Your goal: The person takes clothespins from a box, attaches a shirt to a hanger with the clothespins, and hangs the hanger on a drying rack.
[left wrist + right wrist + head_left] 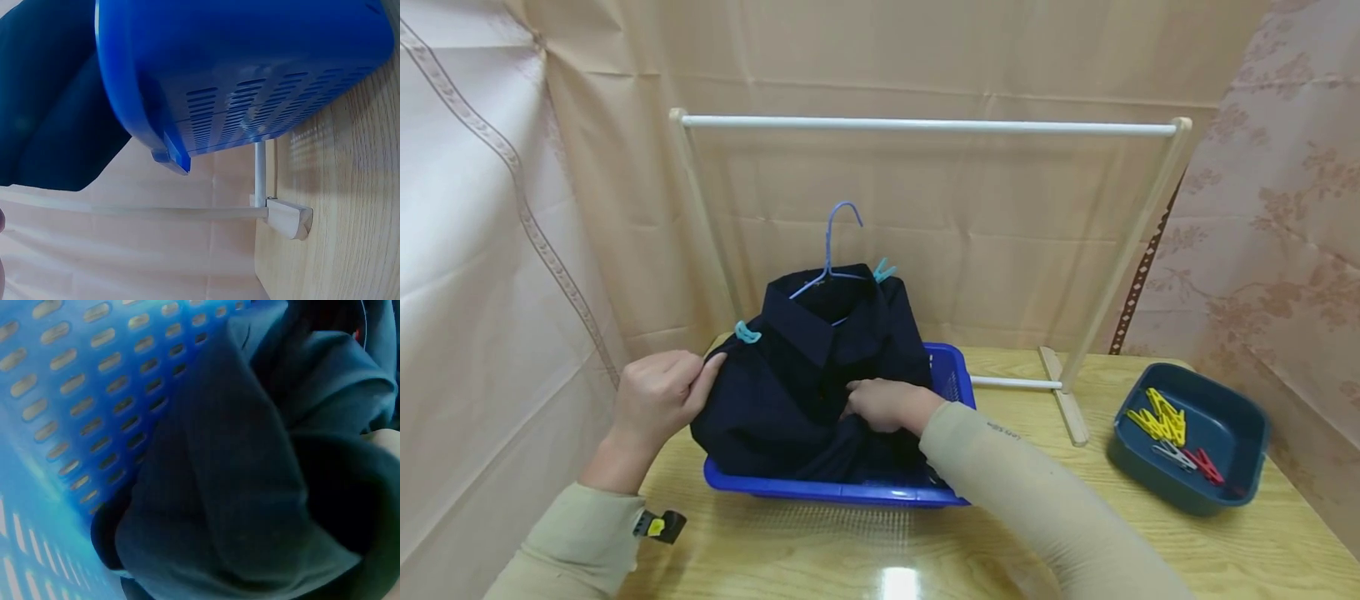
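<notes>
A dark navy collared shirt (790, 375) lies bunched in a blue plastic basket (835, 492), its collar upright. A blue wire hanger (828, 242) is inside the shirt, hook rising from the collar. Light blue clothespins sit on the shoulders, one clothespin (747, 332) at the left and another clothespin (883, 269) at the right. My left hand (658, 392) pinches the shirt's left edge below the shoulder, thumb on top. At the front opening, my right hand (887, 404) grips the fabric, fingertips partly hidden in its folds. Folds of the shirt (219, 487) fill the right wrist view.
Behind the basket stands a rack with a white top bar (925, 126) and wooden uprights. A dark teal tub (1187, 442) at the right holds yellow clothespins (1161, 419), plus grey and red ones. The wooden table (760, 550) extends in front.
</notes>
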Demonstrator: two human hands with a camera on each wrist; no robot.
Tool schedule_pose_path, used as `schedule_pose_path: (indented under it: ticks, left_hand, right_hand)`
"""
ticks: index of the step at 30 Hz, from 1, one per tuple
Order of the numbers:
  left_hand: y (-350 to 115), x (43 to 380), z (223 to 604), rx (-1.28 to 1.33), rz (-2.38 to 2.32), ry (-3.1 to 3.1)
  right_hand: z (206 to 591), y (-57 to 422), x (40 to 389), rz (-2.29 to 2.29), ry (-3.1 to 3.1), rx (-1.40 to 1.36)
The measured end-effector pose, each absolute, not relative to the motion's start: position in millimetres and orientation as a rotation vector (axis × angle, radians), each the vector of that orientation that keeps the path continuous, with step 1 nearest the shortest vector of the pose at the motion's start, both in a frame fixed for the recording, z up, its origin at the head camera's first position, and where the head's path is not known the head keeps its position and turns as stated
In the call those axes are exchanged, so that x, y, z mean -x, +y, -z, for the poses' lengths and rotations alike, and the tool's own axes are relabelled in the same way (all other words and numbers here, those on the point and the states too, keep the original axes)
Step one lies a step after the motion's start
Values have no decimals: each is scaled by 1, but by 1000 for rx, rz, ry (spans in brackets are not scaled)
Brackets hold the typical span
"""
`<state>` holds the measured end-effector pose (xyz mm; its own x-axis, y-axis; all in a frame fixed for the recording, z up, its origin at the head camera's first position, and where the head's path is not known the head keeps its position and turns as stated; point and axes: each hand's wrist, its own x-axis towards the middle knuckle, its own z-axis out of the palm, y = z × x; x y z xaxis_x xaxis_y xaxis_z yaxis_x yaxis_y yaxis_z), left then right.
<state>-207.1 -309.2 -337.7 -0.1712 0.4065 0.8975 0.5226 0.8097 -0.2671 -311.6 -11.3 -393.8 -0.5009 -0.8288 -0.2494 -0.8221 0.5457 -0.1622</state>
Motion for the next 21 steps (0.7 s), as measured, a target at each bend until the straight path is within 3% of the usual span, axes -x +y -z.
schedule_pose_path:
  ticks: [21]
  left_hand:
    - [-305,201,330,690,145,-1733]
  right_hand:
    - [383,-7,322,329,2550,1521]
